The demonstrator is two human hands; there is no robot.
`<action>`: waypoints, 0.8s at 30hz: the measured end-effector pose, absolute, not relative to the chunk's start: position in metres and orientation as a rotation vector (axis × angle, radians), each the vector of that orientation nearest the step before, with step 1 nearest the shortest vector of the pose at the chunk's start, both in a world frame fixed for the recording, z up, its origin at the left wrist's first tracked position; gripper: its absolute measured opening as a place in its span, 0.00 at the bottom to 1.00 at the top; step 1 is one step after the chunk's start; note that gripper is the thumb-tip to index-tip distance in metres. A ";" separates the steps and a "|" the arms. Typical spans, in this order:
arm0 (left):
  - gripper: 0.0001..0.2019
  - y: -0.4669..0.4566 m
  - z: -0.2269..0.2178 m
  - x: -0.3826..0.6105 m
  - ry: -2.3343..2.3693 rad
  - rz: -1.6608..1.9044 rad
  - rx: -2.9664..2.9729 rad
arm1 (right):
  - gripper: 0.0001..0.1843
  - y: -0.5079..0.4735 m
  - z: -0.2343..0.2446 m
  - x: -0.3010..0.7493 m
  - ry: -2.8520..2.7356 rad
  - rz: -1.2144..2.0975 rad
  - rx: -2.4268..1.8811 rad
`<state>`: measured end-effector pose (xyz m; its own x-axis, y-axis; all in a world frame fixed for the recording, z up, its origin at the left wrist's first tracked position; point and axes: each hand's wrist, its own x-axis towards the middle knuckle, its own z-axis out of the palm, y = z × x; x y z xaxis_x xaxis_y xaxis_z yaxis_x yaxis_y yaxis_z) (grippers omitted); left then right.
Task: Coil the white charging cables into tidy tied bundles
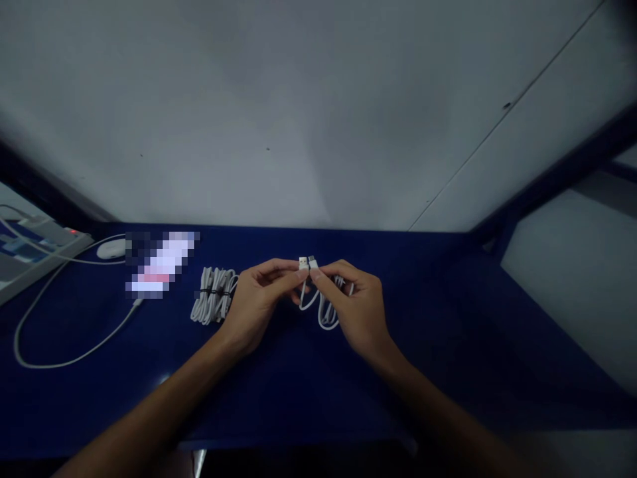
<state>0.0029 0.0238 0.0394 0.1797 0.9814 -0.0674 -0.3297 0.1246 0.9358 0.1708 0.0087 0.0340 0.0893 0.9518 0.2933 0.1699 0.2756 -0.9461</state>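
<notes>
The left hand (259,299) is closed in a pinch, its thumb and forefinger clamped on the broader plug (303,263) of a white cable (326,318), and the right hand (355,305) is pinched shut in the same way on the smaller plug (313,261) at the cable's other end. The two plugs are held upright and side by side, touching or very nearly so, at the point where the fingertips of both hands meet, so that neither hand is nearer to them than the other. From there the cable is let down in slack loops that hang between the palms, mostly in front of the right hand's curled fingers, with the long axis of the loops running toward the person; whether the lowest loop rests on the desk (448,345) cannot be told. Just beside the left hand, on its outer side, a bundled cable (213,295) of the same white is laid flat on the blue desk, tied across its middle by dark bands. Farther to the left a blurred patch (159,262) is seen, then a white mouse (112,248) near the back edge, a power strip (34,249) at the far corner, and a loose lead (64,360) curved across the desk. A pale wall (298,119) is set behind it all.
</notes>
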 end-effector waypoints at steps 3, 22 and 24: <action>0.08 0.023 0.040 0.003 0.883 1.166 0.945 | 0.07 0.008 0.034 0.171 -1.357 0.841 -1.159; 0.07 0.022 0.040 0.003 0.875 1.151 0.964 | 0.07 0.005 0.035 0.170 -1.336 0.848 -1.131; 0.07 0.021 0.041 0.003 0.878 1.156 0.961 | 0.06 0.005 0.035 0.170 -1.339 0.849 -1.127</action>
